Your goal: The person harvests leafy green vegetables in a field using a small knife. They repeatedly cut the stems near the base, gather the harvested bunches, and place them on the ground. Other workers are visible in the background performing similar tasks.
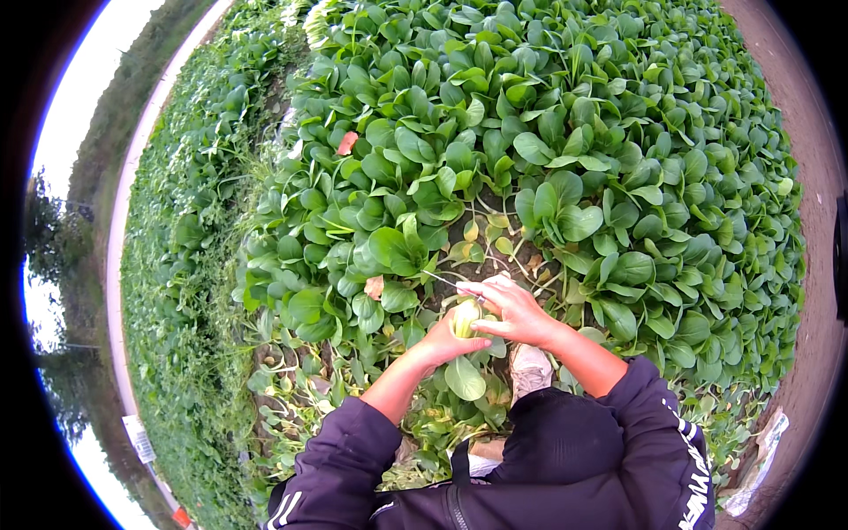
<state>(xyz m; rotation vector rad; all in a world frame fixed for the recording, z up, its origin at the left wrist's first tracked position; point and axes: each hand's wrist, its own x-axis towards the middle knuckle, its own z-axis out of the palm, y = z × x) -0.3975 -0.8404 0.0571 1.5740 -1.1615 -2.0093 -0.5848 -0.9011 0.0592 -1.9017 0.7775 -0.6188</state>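
My left hand (442, 341) grips a cut head of bok choy (466, 317), its pale stem end turned up. A broad green leaf (465, 379) hangs below that hand, towards me. My right hand (513, 311) is close against the same plant and holds a thin-bladed knife (442, 280), whose blade points to the upper left. The knife's handle is mostly hidden by the fingers. Just beyond both hands lies a patch of soil (487, 265) with cut stalks and yellowed leaves. Standing bok choy plants (556, 209) rise close around this patch.
A dense bed of leafy greens (596, 99) spreads ahead and to the right. My shoe (530, 371) is planted among trimmed leaves. A bare dirt strip (821, 152) runs along the right, with a white plastic sheet (758, 464) near it. Weedy growth (225, 318) borders the left.
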